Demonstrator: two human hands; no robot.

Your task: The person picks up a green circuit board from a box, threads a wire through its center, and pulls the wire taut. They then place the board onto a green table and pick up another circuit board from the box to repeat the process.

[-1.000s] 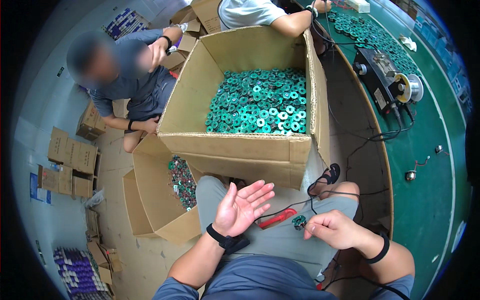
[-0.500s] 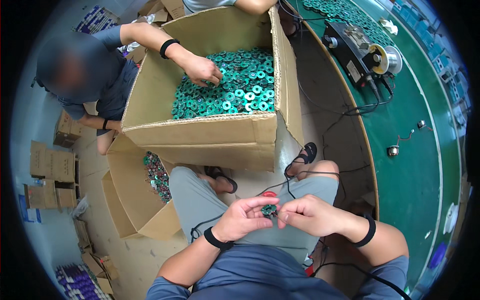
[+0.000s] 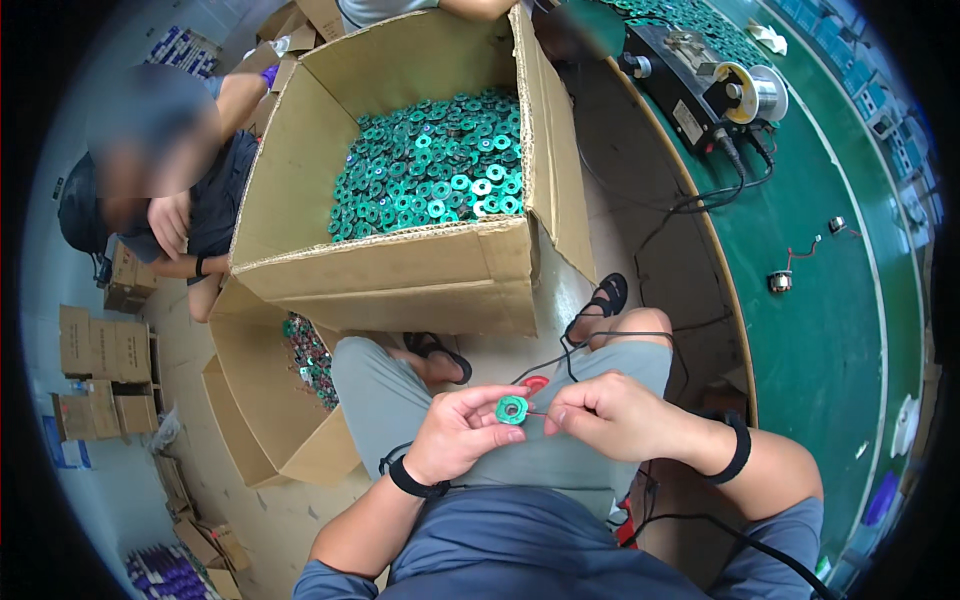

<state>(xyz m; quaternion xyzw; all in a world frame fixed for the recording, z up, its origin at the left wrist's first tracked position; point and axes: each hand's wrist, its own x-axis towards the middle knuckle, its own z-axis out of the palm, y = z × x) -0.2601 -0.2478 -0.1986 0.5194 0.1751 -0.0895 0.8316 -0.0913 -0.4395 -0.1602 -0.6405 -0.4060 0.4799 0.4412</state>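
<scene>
Above my lap, my left hand [image 3: 452,432] pinches a small green ring-shaped circuit board [image 3: 502,412] between thumb and fingers. Its flat face with the round hole is turned up. A thin dark wire [image 3: 537,413] runs from the board's right edge to my right hand [image 3: 622,418], whose thumb and forefinger are closed on it. Just beyond the board lies a red thing [image 3: 537,384], partly hidden by my hands. In front of my knees a large cardboard box [image 3: 400,292] holds a heap of similar green boards [image 3: 430,165].
A smaller open carton [image 3: 248,385] with wired parts [image 3: 312,362] stands at the left. A co-worker's hand [image 3: 170,225] is beside the large box. The green bench [image 3: 800,380] on the right bears a black device [image 3: 680,100], a wire spool [image 3: 766,95] and a small motor [image 3: 780,282]. Black cables cross my legs.
The board in my left hand has turned so its face shows. My right hand is slightly farther from it, with the wire between. The co-worker's hand has left the large box.
</scene>
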